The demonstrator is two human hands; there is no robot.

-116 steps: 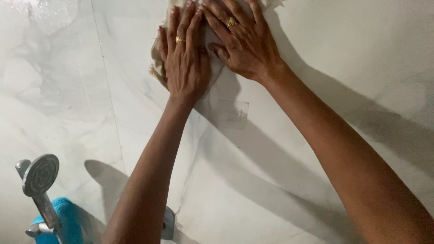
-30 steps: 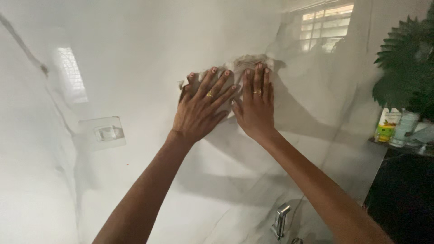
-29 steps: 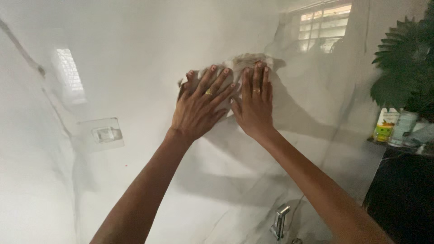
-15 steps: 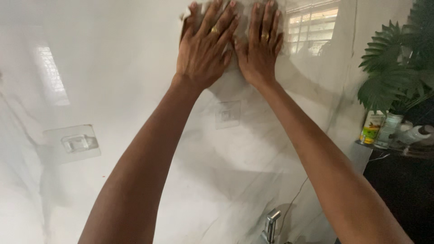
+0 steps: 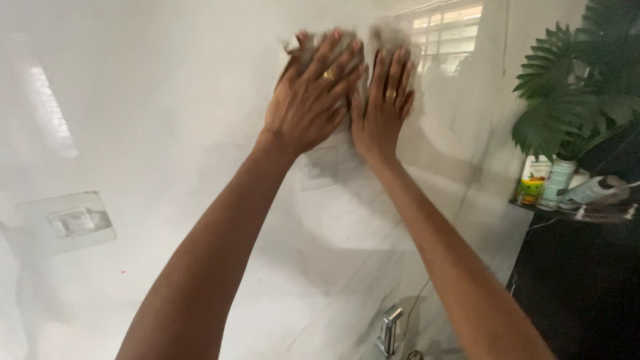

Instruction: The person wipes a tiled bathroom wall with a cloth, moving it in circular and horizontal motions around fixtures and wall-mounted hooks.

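Observation:
Both of my hands press flat against a glossy white marble wall (image 5: 180,100), side by side, with a crumpled pale cloth (image 5: 373,37) under the fingers. My left hand (image 5: 310,100) has its fingers spread over the cloth and wears a gold ring. My right hand (image 5: 383,103) lies just to its right, fingers pointing up, also with a ring. Most of the cloth is hidden beneath the palms; only its edges show above the fingertips. The picture is blurred by motion.
A clear stick-on hook (image 5: 67,223) sits on the wall at the left, another (image 5: 319,167) just below my hands. A metal tap fitting (image 5: 388,330) is at the bottom. To the right, a glass shelf (image 5: 587,210) carries bottles (image 5: 553,183) and a green plant (image 5: 573,80).
Over the last second my hands slid the cloth up the wall, then came slightly down and to the right. The view shifted to the left side of the wall.

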